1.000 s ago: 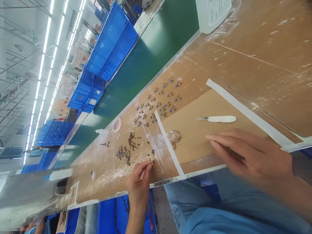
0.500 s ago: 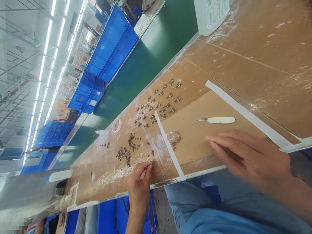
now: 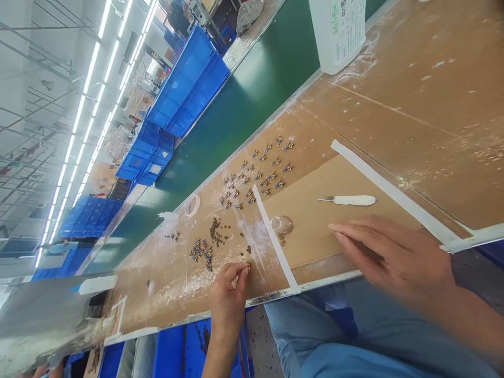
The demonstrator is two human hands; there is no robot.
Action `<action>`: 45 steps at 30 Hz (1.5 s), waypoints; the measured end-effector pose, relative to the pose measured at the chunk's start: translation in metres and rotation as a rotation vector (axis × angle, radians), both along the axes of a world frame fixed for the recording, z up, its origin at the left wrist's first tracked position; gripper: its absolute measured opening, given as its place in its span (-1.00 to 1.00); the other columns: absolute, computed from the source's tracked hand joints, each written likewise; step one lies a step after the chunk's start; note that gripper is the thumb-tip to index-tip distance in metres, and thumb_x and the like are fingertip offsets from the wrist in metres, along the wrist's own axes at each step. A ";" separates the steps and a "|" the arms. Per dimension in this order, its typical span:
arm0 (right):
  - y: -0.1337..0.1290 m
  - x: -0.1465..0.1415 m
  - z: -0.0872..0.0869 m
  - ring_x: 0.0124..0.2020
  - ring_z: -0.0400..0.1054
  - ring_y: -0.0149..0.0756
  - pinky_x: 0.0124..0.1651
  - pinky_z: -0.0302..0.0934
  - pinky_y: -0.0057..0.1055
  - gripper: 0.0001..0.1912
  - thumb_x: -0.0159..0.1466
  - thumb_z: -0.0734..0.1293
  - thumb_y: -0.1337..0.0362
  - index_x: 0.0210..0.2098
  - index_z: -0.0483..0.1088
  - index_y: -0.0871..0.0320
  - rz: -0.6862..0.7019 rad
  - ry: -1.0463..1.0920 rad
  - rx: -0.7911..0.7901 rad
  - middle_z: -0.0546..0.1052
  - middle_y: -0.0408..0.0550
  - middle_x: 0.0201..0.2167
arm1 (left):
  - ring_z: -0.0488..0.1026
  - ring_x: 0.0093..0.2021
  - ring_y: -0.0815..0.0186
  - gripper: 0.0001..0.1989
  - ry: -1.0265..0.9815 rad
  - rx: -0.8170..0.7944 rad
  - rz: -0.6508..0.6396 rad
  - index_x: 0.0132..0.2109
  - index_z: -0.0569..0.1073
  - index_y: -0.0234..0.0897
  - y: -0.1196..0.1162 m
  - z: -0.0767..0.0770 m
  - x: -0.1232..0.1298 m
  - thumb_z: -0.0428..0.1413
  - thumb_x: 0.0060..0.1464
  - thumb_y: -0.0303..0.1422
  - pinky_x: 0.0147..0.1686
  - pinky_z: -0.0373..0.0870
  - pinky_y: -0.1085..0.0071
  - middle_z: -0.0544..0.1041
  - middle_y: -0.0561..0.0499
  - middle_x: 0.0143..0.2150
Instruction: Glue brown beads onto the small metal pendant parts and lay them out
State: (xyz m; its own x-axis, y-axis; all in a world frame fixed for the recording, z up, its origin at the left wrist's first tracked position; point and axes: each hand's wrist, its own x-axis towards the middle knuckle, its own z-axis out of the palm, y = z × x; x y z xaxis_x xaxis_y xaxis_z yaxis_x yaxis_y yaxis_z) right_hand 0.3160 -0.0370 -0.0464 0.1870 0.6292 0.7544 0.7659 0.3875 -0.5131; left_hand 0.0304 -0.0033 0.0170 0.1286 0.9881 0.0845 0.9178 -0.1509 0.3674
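My left hand (image 3: 230, 291) is closed in a pinch at the table's near edge. Between its thumb and forefinger is a tiny gold-and-blue figurine (image 3: 248, 264), mostly hidden by the fingertips. My right hand (image 3: 394, 252) hovers over the brown board (image 3: 315, 231), thumb and forefinger together; whatever they may hold is too small to make out. Beyond that hand lies a white-handled knife (image 3: 352, 200). A small glass cup (image 3: 282, 225) stands between my hands. Left of it are a pile of figurines (image 3: 201, 253) and many small brown round pieces (image 3: 216, 231).
Spaced-out figurines (image 3: 258, 176) cover the table's far side. A tape roll (image 3: 192, 205) and a small white bottle (image 3: 168, 216) lie left of them. A large white jug (image 3: 338, 37) stands at the back. Blue crates (image 3: 189, 84) line the green belt (image 3: 260, 79).
The view has shifted slightly, so the table things appear a little lower. Both hands keep nearly the same place and the same pinched shape.
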 end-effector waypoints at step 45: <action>-0.033 -0.069 0.018 -0.32 0.45 -0.52 -0.25 0.34 -0.62 -0.79 0.31 0.30 0.38 -0.10 0.49 0.06 0.765 0.515 -0.314 0.56 -0.16 -0.34 | 0.58 -0.27 0.39 -0.80 -0.279 0.137 -0.414 -0.13 0.53 -0.25 -0.072 0.038 0.039 0.16 0.14 -0.59 -0.23 0.53 0.58 0.61 0.01 -0.25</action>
State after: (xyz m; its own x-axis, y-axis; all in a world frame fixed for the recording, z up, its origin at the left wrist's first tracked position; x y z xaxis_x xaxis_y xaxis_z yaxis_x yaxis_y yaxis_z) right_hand 0.2472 -0.0698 -0.0287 -0.0961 0.8763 0.4721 0.0169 0.4756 -0.8795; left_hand 0.0694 -0.0753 0.0549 0.4607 0.8367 0.2962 0.6406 -0.5445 0.5415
